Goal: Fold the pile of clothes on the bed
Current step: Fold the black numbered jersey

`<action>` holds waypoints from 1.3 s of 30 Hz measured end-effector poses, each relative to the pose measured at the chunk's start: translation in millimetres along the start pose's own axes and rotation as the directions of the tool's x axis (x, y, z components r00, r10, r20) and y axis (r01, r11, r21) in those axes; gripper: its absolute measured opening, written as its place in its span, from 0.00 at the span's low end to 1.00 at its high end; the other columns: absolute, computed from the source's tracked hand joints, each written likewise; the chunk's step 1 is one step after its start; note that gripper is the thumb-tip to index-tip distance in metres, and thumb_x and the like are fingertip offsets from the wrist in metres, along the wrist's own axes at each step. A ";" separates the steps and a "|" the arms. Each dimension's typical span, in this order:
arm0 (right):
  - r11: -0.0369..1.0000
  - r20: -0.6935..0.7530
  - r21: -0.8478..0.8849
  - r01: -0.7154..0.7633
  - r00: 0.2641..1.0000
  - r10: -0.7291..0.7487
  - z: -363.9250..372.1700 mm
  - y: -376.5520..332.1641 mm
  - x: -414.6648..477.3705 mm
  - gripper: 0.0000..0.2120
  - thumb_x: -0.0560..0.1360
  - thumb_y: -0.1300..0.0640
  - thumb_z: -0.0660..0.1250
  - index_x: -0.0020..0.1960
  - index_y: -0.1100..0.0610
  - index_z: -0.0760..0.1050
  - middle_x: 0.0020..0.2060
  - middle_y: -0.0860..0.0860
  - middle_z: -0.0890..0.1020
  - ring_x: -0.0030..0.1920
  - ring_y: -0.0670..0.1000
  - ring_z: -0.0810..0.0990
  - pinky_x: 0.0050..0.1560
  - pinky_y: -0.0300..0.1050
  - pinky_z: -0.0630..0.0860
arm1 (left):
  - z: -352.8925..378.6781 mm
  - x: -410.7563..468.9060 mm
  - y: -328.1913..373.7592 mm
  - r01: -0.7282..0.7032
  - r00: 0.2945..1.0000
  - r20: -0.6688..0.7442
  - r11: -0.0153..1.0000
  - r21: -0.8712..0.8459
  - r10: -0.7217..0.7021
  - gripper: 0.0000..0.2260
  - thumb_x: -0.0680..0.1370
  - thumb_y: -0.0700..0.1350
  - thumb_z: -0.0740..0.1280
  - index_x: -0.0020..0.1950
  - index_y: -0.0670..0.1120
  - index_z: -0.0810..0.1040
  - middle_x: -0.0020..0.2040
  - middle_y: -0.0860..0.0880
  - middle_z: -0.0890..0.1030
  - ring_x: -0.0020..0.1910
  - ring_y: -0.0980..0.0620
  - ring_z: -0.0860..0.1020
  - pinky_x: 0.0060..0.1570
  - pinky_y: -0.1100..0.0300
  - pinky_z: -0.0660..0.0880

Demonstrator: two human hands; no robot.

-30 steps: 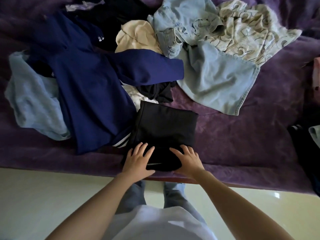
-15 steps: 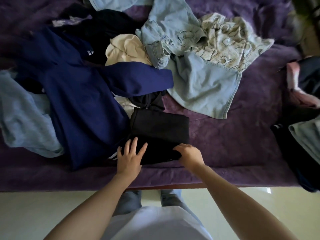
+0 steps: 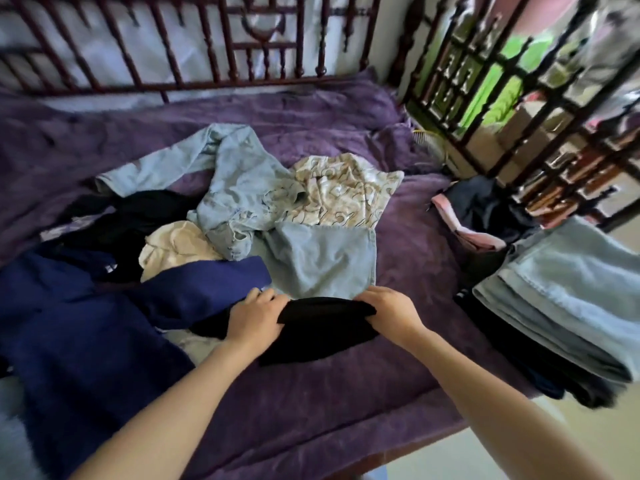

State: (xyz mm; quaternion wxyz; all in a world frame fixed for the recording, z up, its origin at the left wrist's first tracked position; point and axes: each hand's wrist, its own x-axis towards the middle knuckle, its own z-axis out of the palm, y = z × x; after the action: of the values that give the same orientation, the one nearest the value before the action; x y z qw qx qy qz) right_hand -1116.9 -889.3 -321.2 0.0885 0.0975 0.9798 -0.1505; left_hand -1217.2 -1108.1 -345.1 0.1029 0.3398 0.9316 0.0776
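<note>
The left hand (image 3: pixel 254 318) and right hand (image 3: pixel 389 311) each have their fingers (image 3: pixel 268 301) curled and clamped on one end of the folded black garment (image 3: pixel 322 327). It spans the gap between them, low over the purple bed (image 3: pixel 346 393), with the unfolded pile (image 3: pixel 242 202) beyond and to the left of the fingers. To do this step well, hold both grips level and firm so the folds do not slip. Then carry the garment to the folded stack (image 3: pixel 568 299), well off to the right of the right-hand fingers, and lay it flat and square.

Folded black garment (image 3: pixel 322 327) gripped both ends above purple bed (image 3: pixel 346 393).
</note>
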 end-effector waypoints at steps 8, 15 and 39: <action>0.998 -0.235 -0.068 0.017 0.971 -0.032 -131.0 148.7 58.2 0.20 0.71 0.66 0.62 0.60 0.54 0.77 0.56 0.50 0.78 0.61 0.53 0.73 0.49 0.43 0.69 | -54.4 141.4 147.5 0.051 0.983 -0.175 0.999 0.008 -0.049 0.17 0.75 0.44 0.66 0.64 0.46 0.73 0.59 0.46 0.75 0.60 0.43 0.71 0.46 0.52 0.73; 0.995 -0.537 -0.087 -0.039 0.843 -0.013 -220.1 280.4 72.2 0.19 0.62 0.73 0.66 0.49 0.60 0.81 0.43 0.57 0.82 0.48 0.61 0.80 0.43 0.49 0.76 | -77.1 243.1 281.3 -0.021 0.953 -0.302 0.997 -0.069 -0.001 0.17 0.74 0.42 0.67 0.63 0.42 0.72 0.58 0.43 0.73 0.58 0.41 0.70 0.42 0.50 0.71; 0.938 0.550 -0.346 0.006 0.811 0.198 -73.1 343.2 78.4 0.31 0.75 0.39 0.59 0.75 0.47 0.56 0.70 0.54 0.64 0.72 0.56 0.58 0.69 0.53 0.60 | 73.4 210.1 259.0 -0.020 0.705 0.705 0.991 0.134 -0.081 0.29 0.78 0.58 0.58 0.76 0.48 0.56 0.75 0.40 0.55 0.74 0.39 0.53 0.71 0.42 0.53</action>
State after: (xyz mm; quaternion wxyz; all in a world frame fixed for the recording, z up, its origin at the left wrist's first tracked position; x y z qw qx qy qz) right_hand -1128.4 -532.5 -363.7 0.4038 0.0812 0.9113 -0.0011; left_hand -1196.6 -770.2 -389.7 0.4312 0.3342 0.8292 -0.1220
